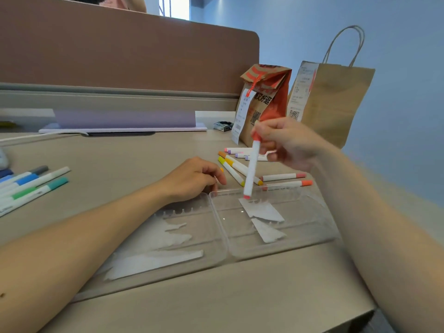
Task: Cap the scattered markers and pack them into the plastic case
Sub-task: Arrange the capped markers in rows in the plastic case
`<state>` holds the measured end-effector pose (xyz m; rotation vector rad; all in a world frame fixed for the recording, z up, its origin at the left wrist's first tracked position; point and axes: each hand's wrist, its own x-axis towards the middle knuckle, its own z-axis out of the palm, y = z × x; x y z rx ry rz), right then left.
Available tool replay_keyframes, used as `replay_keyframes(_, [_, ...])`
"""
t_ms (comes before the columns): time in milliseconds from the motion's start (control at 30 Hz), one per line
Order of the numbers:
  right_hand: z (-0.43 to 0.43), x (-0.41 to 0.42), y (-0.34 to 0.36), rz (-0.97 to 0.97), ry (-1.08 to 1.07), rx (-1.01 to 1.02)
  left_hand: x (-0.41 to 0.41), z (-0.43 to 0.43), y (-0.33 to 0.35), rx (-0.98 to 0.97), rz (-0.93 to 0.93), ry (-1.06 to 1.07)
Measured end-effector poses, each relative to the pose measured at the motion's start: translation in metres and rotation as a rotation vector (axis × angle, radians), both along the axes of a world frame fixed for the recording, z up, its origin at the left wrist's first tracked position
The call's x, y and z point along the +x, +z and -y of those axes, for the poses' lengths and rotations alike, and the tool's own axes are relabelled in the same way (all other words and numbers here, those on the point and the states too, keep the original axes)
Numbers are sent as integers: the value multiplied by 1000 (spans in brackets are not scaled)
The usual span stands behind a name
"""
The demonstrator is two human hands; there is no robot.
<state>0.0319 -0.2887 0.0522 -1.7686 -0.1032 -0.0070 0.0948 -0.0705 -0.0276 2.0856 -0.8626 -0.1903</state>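
The right grip (286, 143), right of centre, is pinching a red marker (251, 169) by its top, its lower end hanging just over the open case (307, 219) at lower centre. The left grip (192, 179) is resting curled at the case's far rim; I cannot tell whether it is holding anything. More markers (236, 168) are lying just above the case.

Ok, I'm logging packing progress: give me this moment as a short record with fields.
clear plastic case: open flat, white paper scraps inside, no markers seen
right hand: pinches white marker with red caps, steeply tilted, lower end over case's far edge
left hand: fingers curled by case's far rim; grip unclear
loose markers: warm-coloured group behind case; blue-green group far left
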Motion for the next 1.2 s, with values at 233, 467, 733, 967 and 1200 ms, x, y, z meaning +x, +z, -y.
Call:
replay_keyframes(233, [-38, -6, -31, -109, -4, -61, -3, 3, 3, -36, -29, 26])
replay_keyframes(467, [-37, -9, -32, -121, -69, 10, -2, 2, 2, -46, -48, 32])
replay_keyframes(733, [-51, -11, -44, -230, 76, -94, -3, 3, 8, -82, 2, 52])
replay_keyframes(967, [-53, -14, -46, -224, 121, -264, -3, 1, 9, -70, -1, 61])
replay_keyframes(1200, [-57, -14, -48, -108, 118, -460, -1, -1, 12, -42, -28, 32])
